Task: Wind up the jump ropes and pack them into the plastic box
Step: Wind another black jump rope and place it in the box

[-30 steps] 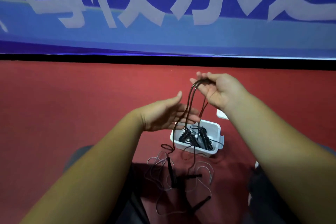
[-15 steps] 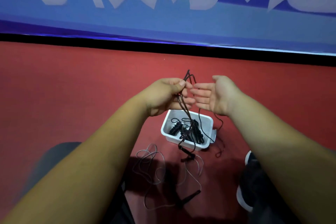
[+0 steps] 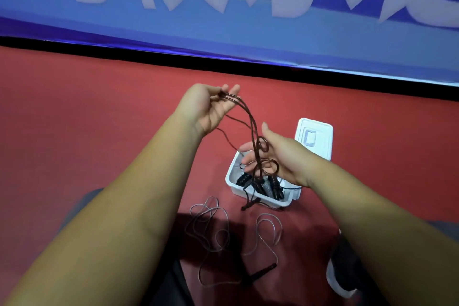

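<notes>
A dark brown jump rope (image 3: pixel 250 122) hangs in several strands between my hands. My left hand (image 3: pixel 211 107) is raised and pinches the top of the loops between thumb and fingers. Lower and to the right, my right hand (image 3: pixel 278 156) is spread with straight fingers, and the rope's lower coils lie across its palm. The rope's dark end (image 3: pixel 249 204) dangles just in front of the white plastic box (image 3: pixel 232 180) on the red floor. Inside the box lie black handles (image 3: pixel 260 185) of wound ropes. A greyish jump rope (image 3: pixel 211 226) sprawls loose on the floor, its black handle (image 3: pixel 263 271) nearest me.
The box's white lid (image 3: pixel 314 136) lies on the floor just behind the box. A blue banner (image 3: pixel 223 20) with white characters closes off the far side. A dark shoe (image 3: pixel 345 268) and my knees sit at the bottom edge.
My left hand took the top of the brown loops from the right and lifted them up and left. The right hand dropped lower, spreading under the hanging strands above the box.
</notes>
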Tool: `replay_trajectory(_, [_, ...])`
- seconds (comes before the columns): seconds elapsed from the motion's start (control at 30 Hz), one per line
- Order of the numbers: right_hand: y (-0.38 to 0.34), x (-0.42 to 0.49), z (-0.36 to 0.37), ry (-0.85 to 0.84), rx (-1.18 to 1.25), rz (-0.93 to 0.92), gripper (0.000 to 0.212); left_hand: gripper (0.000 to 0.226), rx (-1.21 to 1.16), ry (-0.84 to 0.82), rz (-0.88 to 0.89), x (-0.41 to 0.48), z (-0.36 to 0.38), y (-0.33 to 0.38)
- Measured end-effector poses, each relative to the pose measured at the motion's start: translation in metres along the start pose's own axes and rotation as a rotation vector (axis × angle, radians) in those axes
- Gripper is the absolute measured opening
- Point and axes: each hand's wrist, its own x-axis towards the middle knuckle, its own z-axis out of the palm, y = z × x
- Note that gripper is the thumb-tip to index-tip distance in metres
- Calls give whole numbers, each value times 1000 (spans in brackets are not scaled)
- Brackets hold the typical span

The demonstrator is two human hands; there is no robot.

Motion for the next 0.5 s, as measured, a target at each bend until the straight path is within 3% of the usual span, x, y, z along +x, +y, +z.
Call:
replay_trajectory(0.13, [-2,-4,4,-37,-33,-94,50,20,5,85,45,7,-11,8])
replay_trajectory(0.37, [-24,-16,9,-172,217,-104,57,18,108,76,-5,13,-24,6])
replay_trajectory(0.5, [-32,-22,3,-196,215,-91,62,26,8,109,22,12,-27,8])
